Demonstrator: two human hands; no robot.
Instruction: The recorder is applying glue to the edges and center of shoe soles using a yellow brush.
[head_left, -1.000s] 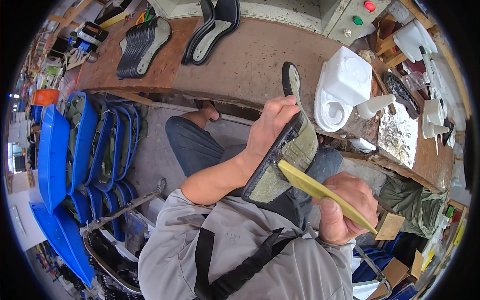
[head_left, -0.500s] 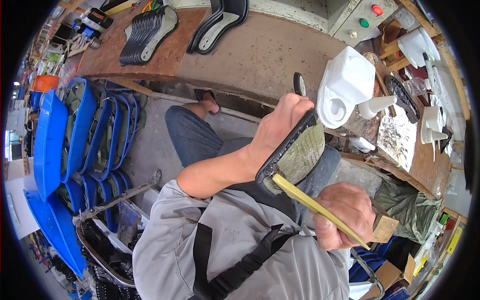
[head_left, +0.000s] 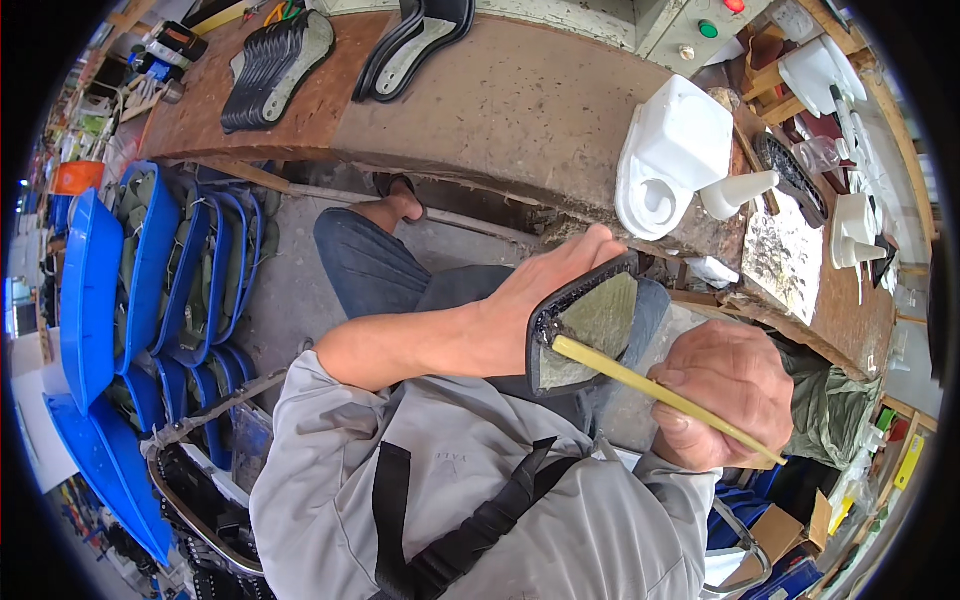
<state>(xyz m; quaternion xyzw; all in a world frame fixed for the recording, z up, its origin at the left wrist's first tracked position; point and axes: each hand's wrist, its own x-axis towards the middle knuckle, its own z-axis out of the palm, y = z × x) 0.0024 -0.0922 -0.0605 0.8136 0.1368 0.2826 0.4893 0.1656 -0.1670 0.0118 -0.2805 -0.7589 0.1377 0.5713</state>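
Note:
My left hand [head_left: 545, 290] is closed around a shoe sole [head_left: 592, 328], held tilted above my lap. A raised black rim, shiny in places as if wet, runs around the sole's grey-green inner face. My left fingers are partly hidden behind it. My right hand [head_left: 725, 395] pinches a slim yellow stick [head_left: 625, 375]. The stick's far end meets the inside of the rim at the sole's near end; whether it carries bristles is too small to tell. Its other end sticks out past my right palm.
Stacked soles [head_left: 280, 75] and further soles [head_left: 415, 55] lie on the brown workbench [head_left: 500, 110]. A white plastic container [head_left: 680, 130] with a nozzle [head_left: 738, 193] stands at the bench's right. Blue bins [head_left: 90, 290] are stacked at left, and a cardboard box [head_left: 790, 545] sits at lower right.
The sole has turned in my left hand, and its far tip is now out of sight. My right hand has moved right with the stick, whose end remains at the rim. The view has shifted slightly.

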